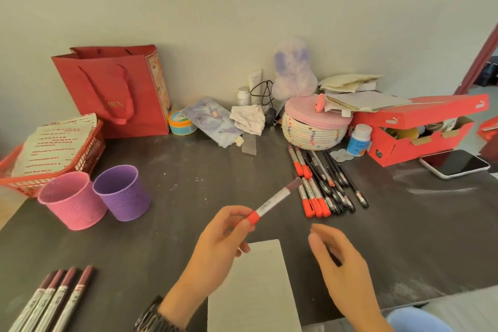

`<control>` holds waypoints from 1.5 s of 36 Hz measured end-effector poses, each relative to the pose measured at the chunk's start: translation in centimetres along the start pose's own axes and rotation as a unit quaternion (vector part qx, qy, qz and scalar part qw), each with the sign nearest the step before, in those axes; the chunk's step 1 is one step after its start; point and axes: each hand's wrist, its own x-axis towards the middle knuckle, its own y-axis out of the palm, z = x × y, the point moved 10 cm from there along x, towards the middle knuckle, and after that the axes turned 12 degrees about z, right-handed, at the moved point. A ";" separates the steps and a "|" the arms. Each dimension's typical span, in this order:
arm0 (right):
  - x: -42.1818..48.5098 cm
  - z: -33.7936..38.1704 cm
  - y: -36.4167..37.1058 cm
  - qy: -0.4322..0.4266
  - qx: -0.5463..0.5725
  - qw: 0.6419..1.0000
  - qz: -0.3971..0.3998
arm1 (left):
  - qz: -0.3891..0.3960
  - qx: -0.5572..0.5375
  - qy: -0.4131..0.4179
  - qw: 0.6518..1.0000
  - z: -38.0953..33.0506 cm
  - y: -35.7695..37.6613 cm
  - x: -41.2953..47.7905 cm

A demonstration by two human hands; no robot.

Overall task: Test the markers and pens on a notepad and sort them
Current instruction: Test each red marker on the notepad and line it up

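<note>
Marker (272, 203) pinched at red end by left hand (215, 245), over notepad (258, 291) at tabletop near edge. Right hand (342, 269) loosely curled, empty. Risks: light pinch, marker drops; uncapping jerk knocks pens (320, 186).

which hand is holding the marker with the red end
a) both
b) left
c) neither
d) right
b: the left hand pinches the marker at its red end, while the right hand is beside it and holds nothing.
</note>
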 end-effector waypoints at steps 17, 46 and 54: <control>-7.4 5.4 15.1 0.099 0.671 0.734 0.034 | -0.139 0.308 -0.090 0.937 3.1 -0.7 -11.0; 0.9 4.6 10.5 0.051 0.407 0.900 0.147 | -0.059 0.424 0.067 0.901 4.2 -1.8 -8.5; 3.5 5.8 12.2 -0.009 0.219 0.967 0.129 | 0.011 0.467 0.094 0.879 5.5 -0.2 -6.8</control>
